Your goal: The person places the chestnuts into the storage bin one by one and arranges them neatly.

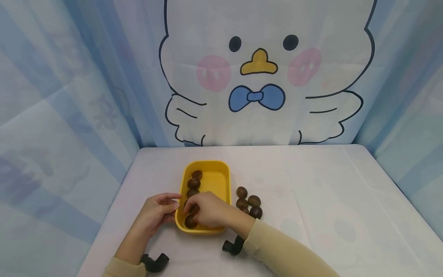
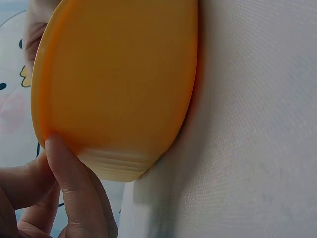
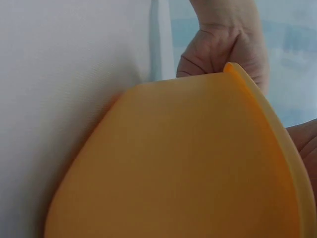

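A yellow tray [image 1: 217, 177] stands on the table with a row of brown chestnuts [image 1: 194, 183] along its left side. My left hand [image 1: 160, 211] holds the tray's left rim; in the left wrist view a fingertip [image 2: 55, 144] of it presses the outer wall. Inside the tray, my right hand [image 1: 209, 211] reaches down with bent fingers and pinches a chestnut, partly hidden under it, in that row. Another chestnut [image 1: 190, 222] lies at the near left corner. In the right wrist view the tray's wall [image 3: 173, 158] hides the fingertips.
To the right of the tray lies a small group of loose chestnuts [image 1: 254, 201], partly behind the right forearm. Black curved pieces [image 1: 156, 263] are at both wrists. A curtain [image 1: 259, 127] with a cartoon bird hangs behind the white table [image 1: 322, 184].
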Demonstrator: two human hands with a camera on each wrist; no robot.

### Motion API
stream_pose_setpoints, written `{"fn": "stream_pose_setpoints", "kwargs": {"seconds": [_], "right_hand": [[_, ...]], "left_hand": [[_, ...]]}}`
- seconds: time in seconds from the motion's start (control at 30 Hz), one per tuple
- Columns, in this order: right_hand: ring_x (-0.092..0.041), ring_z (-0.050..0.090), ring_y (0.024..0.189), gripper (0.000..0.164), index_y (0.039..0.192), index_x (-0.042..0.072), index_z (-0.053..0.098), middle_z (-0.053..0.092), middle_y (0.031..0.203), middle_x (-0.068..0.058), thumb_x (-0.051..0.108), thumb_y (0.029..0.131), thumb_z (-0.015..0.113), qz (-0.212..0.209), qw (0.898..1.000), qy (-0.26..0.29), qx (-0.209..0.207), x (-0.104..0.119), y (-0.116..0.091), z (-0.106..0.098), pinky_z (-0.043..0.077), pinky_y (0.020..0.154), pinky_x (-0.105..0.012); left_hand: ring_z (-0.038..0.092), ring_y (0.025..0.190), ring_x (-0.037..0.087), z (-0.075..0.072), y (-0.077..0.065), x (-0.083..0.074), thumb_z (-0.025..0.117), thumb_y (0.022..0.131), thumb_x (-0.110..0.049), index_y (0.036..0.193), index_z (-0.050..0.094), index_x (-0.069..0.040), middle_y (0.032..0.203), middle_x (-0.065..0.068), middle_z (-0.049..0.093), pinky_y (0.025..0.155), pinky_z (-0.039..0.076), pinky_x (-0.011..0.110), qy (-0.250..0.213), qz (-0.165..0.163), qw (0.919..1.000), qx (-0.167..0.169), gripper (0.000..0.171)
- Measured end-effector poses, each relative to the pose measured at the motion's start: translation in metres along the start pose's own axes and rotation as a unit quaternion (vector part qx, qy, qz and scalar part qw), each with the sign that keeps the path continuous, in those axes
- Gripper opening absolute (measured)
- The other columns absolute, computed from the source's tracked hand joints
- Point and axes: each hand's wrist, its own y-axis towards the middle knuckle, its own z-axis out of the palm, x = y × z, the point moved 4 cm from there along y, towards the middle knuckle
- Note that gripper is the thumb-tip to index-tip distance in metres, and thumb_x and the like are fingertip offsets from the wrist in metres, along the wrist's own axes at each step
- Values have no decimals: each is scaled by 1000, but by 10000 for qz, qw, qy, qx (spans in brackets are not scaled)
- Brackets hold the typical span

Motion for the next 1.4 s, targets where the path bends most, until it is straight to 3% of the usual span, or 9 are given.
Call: {"fn": "stream_pose_setpoints", "kwargs": {"seconds": [0.23,0.4,0.63,0.97,1.2,1.4], "right_hand": [[-8,67,98,39,106,25,80,76,108,8,-8,88,68,146,9997,137,-151,-6,-4,-13,57,83,-21],[-15,74,109,34,109,22,80,77,117,5,-6,92,70,152,9984,514,-169,-10,-9,-24,61,81,-22],[-24,75,118,31,117,14,79,77,124,-4,-5,93,72,189,9956,898,-194,-15,-19,-41,65,90,-33],[-31,76,118,33,117,13,78,77,126,-13,-7,92,71,104,9913,1270,-323,-28,-31,-61,67,90,-35],[-36,78,107,32,120,13,78,73,133,-19,-6,95,69,105,9857,1620,-454,-37,-45,-78,67,88,-35],[-35,75,116,30,124,10,77,73,134,-18,-1,97,70,272,9836,1668,-626,-50,-58,-90,67,89,-36]], "left_hand": [[70,68,15,1,-1,-1,72,101,-4,139,68,2,96,5,73,64,65,27,6,-3,10000,-46,39],[71,69,15,1,-1,-3,72,100,-3,136,71,1,96,5,73,65,65,27,42,-38,9999,-157,37],[70,67,16,1,0,-1,73,99,-3,136,71,1,94,4,73,63,65,27,84,-17,9998,-193,37],[69,66,15,2,-1,-1,73,100,-3,139,68,2,94,4,72,62,64,27,45,-27,9999,-154,39],[68,65,13,2,-4,-4,71,101,-3,140,67,4,94,5,72,63,64,27,-6,1,10000,-25,40],[67,64,13,1,-3,-3,72,101,-3,140,67,3,94,5,71,62,64,27,-39,-15,10000,-15,40]]}}
